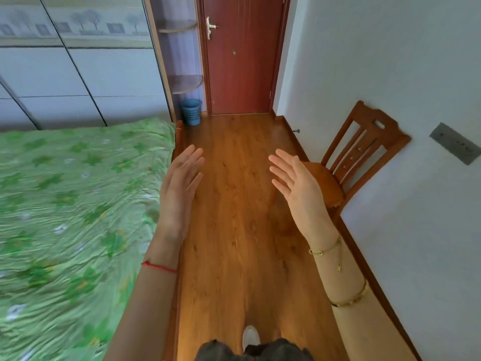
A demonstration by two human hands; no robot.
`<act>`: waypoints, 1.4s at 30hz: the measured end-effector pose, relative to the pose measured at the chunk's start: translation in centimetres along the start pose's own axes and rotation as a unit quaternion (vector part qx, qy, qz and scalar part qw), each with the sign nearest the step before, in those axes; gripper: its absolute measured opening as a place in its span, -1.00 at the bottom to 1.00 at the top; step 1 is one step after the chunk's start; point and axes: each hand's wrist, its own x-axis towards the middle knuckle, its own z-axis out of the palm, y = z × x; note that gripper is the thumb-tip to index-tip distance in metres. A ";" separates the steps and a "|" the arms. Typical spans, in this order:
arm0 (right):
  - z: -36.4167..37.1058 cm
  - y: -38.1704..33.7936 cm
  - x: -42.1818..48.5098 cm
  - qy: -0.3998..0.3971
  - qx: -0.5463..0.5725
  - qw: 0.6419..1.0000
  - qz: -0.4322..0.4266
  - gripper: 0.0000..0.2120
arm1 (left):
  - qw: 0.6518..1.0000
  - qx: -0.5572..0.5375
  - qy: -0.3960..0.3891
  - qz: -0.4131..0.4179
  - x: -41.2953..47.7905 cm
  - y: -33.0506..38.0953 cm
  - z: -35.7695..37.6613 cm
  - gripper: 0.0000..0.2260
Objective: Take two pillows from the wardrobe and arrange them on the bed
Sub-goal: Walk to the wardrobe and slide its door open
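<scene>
The bed (73,209) fills the left side, covered by a wrinkled green floral sheet with no pillows on it. Behind it stands the wardrobe (78,74) with pale sliding doors, all closed; no pillows are in view. My left hand (179,188) hovers over the bed's right edge, fingers apart and holding nothing. My right hand (296,186) is raised over the floor, palm facing left, fingers spread and empty. Both hands are held out in front of me, about shoulder width apart.
A wooden floor aisle (234,230) runs between the bed and the right wall toward a closed red-brown door (242,56). A wooden chair (346,165) stands against the right wall. A blue basket (191,111) sits by the corner shelves (182,56).
</scene>
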 end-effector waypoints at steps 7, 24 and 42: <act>-2.3 0.5 11.9 -0.054 -0.033 0.998 -0.013 0.03 | 0.999 -0.005 0.043 -0.003 10.2 -3.2 1.4 -0.64; -0.3 5.9 47.3 -0.046 -0.028 0.998 -0.014 -0.52 | 0.997 -0.005 0.071 -0.010 43.7 -9.8 -1.3 -0.69; 3.5 11.2 85.6 -0.080 -0.009 0.997 0.011 -0.56 | 0.993 0.011 0.117 -0.003 79.1 -15.9 -4.0 -0.72</act>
